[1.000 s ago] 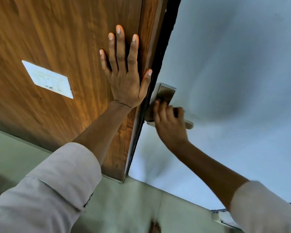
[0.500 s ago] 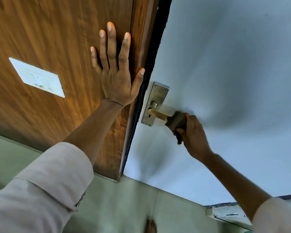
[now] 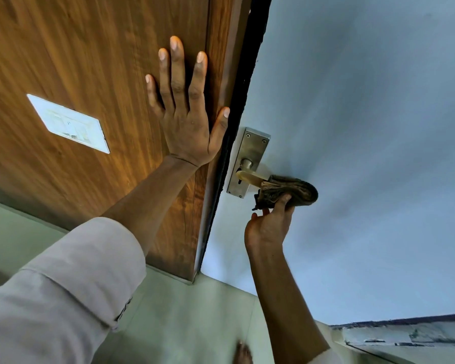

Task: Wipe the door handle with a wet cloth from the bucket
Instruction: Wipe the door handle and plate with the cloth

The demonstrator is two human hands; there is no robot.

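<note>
A brass lever door handle (image 3: 250, 177) sticks out of a steel backplate (image 3: 253, 151) on the pale blue door (image 3: 352, 127). A dark brown cloth (image 3: 290, 191) is wrapped over the outer end of the lever. My right hand (image 3: 269, 224) grips the cloth from below, thumb and fingers pinching it. My left hand (image 3: 187, 111) lies flat with fingers spread on the wooden panel (image 3: 76, 61) left of the door edge. The bucket is not in view.
A white switch plate (image 3: 69, 123) is set in the wooden panel. Pale green floor tiles (image 3: 181, 316) lie below, with a bare foot (image 3: 243, 353) at the bottom edge. A worn ledge (image 3: 410, 334) runs along the lower right.
My right hand slid the cloth outward along the lever from the backplate to its end, then dropped beneath it. The inner lever and backplate are now uncovered. My left hand stayed flat.
</note>
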